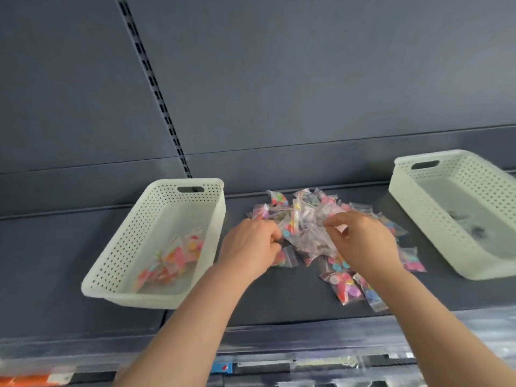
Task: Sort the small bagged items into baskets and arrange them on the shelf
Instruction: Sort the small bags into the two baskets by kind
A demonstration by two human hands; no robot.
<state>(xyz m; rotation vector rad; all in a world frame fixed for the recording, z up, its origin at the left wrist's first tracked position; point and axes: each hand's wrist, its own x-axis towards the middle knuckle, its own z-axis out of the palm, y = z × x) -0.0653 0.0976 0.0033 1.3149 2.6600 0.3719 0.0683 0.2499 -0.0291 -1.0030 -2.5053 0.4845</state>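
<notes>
Head view: left hand [251, 244] and right hand [360, 241] pinch small clear plastic bags [305, 219], seemingly light, slippery; grip their edges

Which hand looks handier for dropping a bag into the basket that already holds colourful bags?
Probably the left hand: it lies at the left edge of the pile, nearest that basket; the right hand is farther off.

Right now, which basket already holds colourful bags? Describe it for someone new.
On the dark grey shelf, a loose pile of small clear bags lies between two baskets. Yours is the pale perforated plastic basket left of it, beside the left hand. Unlike the right basket, it shows pink and orange bags inside.
</notes>
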